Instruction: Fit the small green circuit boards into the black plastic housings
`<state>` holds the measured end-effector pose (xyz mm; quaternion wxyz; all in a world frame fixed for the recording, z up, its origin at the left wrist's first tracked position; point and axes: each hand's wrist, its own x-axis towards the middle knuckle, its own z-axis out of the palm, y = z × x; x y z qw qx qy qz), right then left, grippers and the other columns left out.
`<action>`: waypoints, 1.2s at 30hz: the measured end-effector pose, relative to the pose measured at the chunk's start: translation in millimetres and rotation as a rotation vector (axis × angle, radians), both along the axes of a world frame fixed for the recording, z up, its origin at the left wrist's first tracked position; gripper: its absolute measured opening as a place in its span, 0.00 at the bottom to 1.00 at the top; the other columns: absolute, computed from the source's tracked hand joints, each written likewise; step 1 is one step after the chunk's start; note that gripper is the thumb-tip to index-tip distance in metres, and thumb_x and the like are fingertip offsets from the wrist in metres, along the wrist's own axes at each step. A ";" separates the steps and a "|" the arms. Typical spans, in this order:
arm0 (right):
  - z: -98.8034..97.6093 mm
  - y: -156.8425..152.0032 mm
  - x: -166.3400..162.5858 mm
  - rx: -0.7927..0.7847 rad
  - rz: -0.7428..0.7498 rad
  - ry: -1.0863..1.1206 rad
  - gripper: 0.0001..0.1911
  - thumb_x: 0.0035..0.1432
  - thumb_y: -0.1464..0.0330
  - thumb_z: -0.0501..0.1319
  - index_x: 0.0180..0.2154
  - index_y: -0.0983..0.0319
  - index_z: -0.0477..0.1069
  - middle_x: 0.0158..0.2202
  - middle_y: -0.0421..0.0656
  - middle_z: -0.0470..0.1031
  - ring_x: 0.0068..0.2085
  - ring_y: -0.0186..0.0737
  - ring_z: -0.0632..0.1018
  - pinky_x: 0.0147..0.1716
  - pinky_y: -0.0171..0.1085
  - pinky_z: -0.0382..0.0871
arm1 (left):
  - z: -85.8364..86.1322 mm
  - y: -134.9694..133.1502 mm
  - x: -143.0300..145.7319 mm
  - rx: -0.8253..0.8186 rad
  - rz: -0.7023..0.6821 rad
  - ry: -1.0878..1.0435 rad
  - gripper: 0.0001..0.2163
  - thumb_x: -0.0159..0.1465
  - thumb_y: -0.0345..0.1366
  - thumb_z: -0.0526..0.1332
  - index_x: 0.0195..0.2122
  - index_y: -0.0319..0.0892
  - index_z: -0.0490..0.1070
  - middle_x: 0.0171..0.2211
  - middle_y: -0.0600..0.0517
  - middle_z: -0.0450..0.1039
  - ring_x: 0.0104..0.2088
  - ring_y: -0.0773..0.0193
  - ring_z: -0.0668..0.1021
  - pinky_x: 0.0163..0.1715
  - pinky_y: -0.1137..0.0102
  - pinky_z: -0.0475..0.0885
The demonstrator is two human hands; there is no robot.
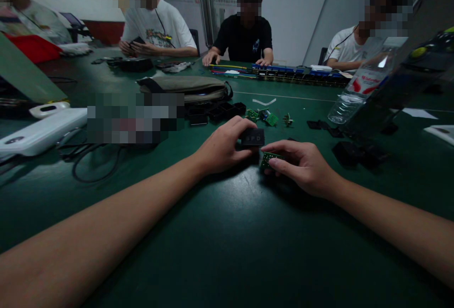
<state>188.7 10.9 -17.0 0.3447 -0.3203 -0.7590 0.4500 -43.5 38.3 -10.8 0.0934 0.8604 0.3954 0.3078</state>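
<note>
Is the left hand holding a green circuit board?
No, the left hand holds a black case, while the right hand holds a green circuit board.

You are in what looks like a small electronics workshop; the broad dark green table point(227, 256) before you is a shared bench, with people along its far side, one in a black shirt point(244, 38); you hold a green circuit board point(270, 160) and a black case point(253, 137), while more small boards point(271, 118) and black housings point(227, 109) lie loose beyond; across from you runs a row of blue and black pieces point(294, 72); pale walls point(301, 17) and a metal frame point(205, 5) enclose the room.
</note>
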 end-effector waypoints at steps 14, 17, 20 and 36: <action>3.5 -0.7 0.6 0.060 -0.002 -0.023 0.15 0.61 0.67 0.65 0.49 0.66 0.76 0.32 0.44 0.82 0.32 0.37 0.82 0.31 0.36 0.75 | -1.4 0.7 -1.0 -0.002 -0.004 -0.002 0.16 0.59 0.36 0.65 0.48 0.43 0.68 0.45 0.47 0.72 0.44 0.57 0.76 0.45 0.62 0.72; 3.4 -0.8 0.6 0.068 -0.003 -0.029 0.15 0.61 0.67 0.65 0.49 0.65 0.77 0.33 0.44 0.82 0.32 0.37 0.82 0.31 0.36 0.75 | -1.2 0.5 -0.9 -0.004 -0.005 0.002 0.16 0.59 0.37 0.65 0.48 0.42 0.68 0.45 0.47 0.72 0.44 0.56 0.76 0.45 0.61 0.72; 2.6 -0.2 1.1 0.083 -0.001 -0.035 0.15 0.62 0.66 0.64 0.50 0.64 0.77 0.33 0.44 0.82 0.32 0.38 0.81 0.31 0.36 0.74 | -0.7 0.4 -0.6 -0.007 -0.006 0.007 0.16 0.59 0.37 0.65 0.48 0.42 0.68 0.46 0.47 0.72 0.44 0.57 0.76 0.45 0.61 0.73; 1.7 0.0 1.3 0.182 -0.035 -0.103 0.15 0.63 0.65 0.64 0.49 0.64 0.78 0.33 0.43 0.80 0.30 0.35 0.78 0.30 0.35 0.71 | 0.2 0.3 -0.2 0.000 -0.001 0.016 0.16 0.59 0.36 0.65 0.48 0.42 0.68 0.45 0.47 0.72 0.44 0.57 0.76 0.45 0.62 0.72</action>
